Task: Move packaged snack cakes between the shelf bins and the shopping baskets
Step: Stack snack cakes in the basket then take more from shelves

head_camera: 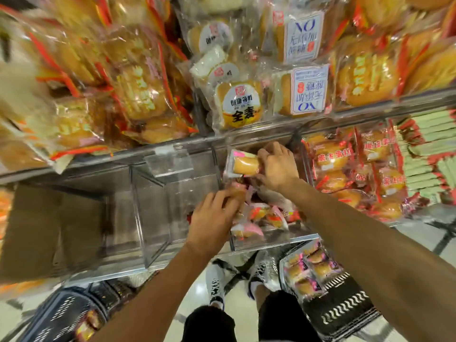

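In the clear acrylic bin (pixel 271 239) on the lower shelf, head view only: both hands work among pink-wrapped snack cakes (pixel 259 215).

Right hand (pixel 277 166) reaches toward the back of that bin, fingers curled onto one wrapped cake (pixel 243 165), which is held raised above the pile. Left hand (pixel 212 219) comes in at the bin's left wall, fingers bent down onto another packet (pixel 235 192); the grip looks like a pinch, though blur softens it. More of the same cakes lie loose on the bin floor.

Below the bin, at the person's right foot, a black basket (pixel 345 309) holds a few cakes. A second, blue basket (pixel 66 314) sits lower left of the bin.

Risks, as judged:
- The raised cake is gripped by one end only; slick wrap could slip and drop it back into the pile or past the front lip.
- Two hands crowd one narrow bin, so a knuckle could knock loose packets over the low front edge.
- Squeezing could crush the soft cake.

Hard to make out:
- Left fingertips are hidden by packets.
- Whether cakes are going in or coming out cannot be told.
- The bin's back corner lies in shadow behind the right hand.
- Blue basket contents are blurred.
- The upper shelves smear at the frame edges.
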